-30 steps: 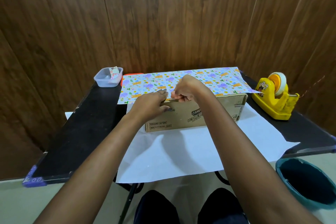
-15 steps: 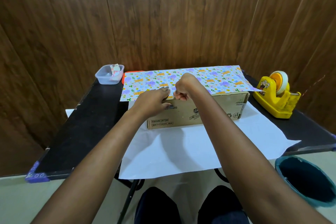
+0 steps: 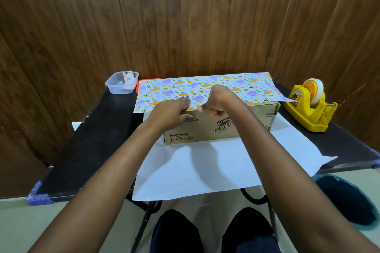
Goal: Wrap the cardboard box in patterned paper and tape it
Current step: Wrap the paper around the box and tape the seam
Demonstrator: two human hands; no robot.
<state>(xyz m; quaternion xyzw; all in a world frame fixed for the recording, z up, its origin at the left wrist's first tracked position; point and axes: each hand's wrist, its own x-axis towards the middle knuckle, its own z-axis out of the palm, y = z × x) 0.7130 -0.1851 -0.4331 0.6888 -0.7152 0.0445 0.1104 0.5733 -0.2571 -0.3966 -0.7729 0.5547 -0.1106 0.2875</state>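
A brown cardboard box [image 3: 205,131] lies on the white underside of the wrapping paper [image 3: 205,168] on a black table. The far flap of the patterned paper [image 3: 236,84] is folded over the box top, its edge reaching the front top edge. My left hand [image 3: 170,113] presses that paper edge down, fingers flat on top and thumb on the box front. Just to its right, my right hand [image 3: 218,100] is curled and pinches the paper edge at the box's front top edge. The near flap lies flat and hangs over the table edge.
A yellow tape dispenser [image 3: 308,107] stands at the right of the box. A clear plastic container [image 3: 121,84] sits at the back left beside an orange object [image 3: 140,83]. A teal bin [image 3: 349,197] is on the floor at the right. A wooden wall stands behind the table [image 3: 92,139].
Both hands stay at the box's front top edge on the paper. The patterned flap sits slightly further forward, and the view has shifted a little.
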